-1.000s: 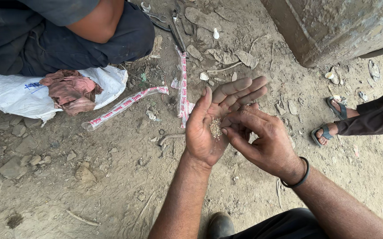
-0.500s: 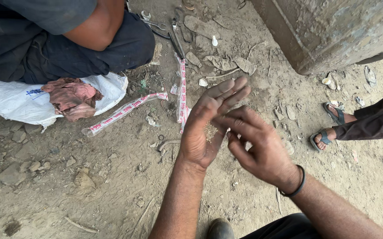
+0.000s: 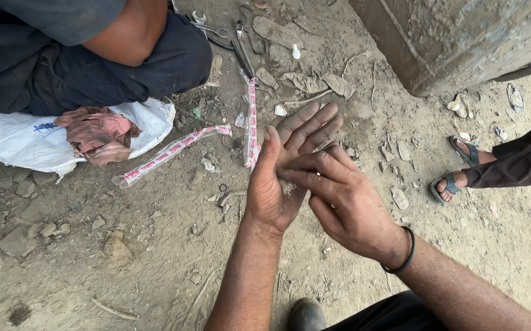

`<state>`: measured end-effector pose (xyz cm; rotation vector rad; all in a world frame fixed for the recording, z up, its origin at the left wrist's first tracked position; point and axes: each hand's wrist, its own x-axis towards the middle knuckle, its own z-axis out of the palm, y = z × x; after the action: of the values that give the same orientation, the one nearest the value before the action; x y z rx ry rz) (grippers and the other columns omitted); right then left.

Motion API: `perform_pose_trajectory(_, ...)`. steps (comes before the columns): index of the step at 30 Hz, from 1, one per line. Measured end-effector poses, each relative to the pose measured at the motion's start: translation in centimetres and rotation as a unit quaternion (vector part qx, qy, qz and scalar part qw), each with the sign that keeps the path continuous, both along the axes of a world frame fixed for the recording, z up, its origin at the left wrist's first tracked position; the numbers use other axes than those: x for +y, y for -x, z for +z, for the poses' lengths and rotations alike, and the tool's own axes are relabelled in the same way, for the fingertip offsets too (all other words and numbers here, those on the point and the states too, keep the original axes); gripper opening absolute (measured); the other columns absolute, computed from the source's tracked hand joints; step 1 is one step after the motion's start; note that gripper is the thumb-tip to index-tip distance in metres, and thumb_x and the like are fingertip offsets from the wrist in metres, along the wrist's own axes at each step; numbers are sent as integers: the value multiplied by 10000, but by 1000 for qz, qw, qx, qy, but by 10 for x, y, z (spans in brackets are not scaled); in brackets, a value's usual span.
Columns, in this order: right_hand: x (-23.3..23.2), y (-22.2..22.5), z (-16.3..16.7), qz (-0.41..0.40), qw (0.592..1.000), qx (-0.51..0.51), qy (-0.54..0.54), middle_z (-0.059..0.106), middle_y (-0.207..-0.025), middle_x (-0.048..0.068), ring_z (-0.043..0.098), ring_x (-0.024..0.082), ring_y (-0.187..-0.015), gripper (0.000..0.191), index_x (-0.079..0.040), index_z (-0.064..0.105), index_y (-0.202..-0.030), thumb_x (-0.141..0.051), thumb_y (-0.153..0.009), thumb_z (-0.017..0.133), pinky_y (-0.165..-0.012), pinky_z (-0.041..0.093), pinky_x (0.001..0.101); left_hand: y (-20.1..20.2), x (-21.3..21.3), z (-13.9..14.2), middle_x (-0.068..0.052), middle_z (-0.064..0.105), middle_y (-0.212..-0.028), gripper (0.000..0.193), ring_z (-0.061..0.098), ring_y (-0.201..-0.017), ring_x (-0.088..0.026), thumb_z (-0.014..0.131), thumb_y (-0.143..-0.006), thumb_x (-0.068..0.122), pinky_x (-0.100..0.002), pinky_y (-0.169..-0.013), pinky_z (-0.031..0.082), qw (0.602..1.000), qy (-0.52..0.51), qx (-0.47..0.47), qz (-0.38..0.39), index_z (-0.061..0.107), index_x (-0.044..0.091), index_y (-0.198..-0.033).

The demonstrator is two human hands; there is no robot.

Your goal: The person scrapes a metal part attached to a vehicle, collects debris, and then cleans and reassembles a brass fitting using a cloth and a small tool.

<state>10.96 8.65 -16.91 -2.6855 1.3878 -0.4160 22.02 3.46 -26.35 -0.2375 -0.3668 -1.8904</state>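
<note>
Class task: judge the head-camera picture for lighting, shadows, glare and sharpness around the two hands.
Head view: soft, even daylight, no glare and only faint shadows; the left hand and right hand are sharp, as is the dirt ground; frame edges look slightly stretched by the wide lens.

left hand (image 3: 281,178) palm up | right hand (image 3: 345,202) fingers pressing on it | dirt ground (image 3: 155,257)
</note>
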Motion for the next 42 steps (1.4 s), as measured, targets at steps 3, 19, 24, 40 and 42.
perform_pose_trajectory(3, -4, 3, 1, 6, 999, -26, 43, 649, -1297, 88, 654, 194, -1086, 492, -117, 676, -1287, 45, -833, 574, -935, 593, 350, -5, -1, 1, -217, 509, -1570, 750, 490, -1482, -332, 377, -1096, 617, -502, -1270, 408, 999, -4, 38, -11, 485, 14, -1529)
perform_pose_trajectory(19, 4, 4, -10, -76, 992, -79, -65, 708, -1174, 93, 768, 182, -953, 345, -116, 738, -1203, -217, -879, 798, -755, 617, 304, -11, 4, 9, -182, 466, -1646, 807, 431, -1558, -341, 172, -1108, 642, -539, -1299, 372, 999, 12, -29, 14, 486, 41, -1545)
perform_pose_trajectory(24, 4, 6, -7, -92, 987, -104, -80, 749, -1090, 57, 784, 158, -908, 282, -90, 738, -1163, -176, -898, 778, -729, 614, 300, -9, 4, 7, -190, 446, -1647, 867, 419, -1555, -345, 146, -1073, 698, -554, -1280, 380, 1000, 21, 3, -5, 491, 58, -1546)
perform_pose_trajectory(40, 1, 5, -7, -117, 987, -82, -80, 705, -907, 53, 718, 122, -674, 203, -49, 724, -1098, -121, -909, 753, -542, 585, 259, 0, 4, 2, -199, 447, -1653, 866, 444, -1536, -343, 142, -1083, 691, -552, -1287, 386, 999, 32, -15, -30, 495, 44, -1535)
perform_pose_trajectory(42, 0, 6, -9, -56, 992, -104, -41, 704, -974, 53, 734, 114, -776, 170, -37, 696, -1111, -100, -955, 720, -602, 613, 230, -1, 3, 0, -195, 448, -1654, 868, 446, -1536, -336, 140, -1082, 695, -538, -1285, 388, 999, 24, 6, -42, 493, 46, -1538)
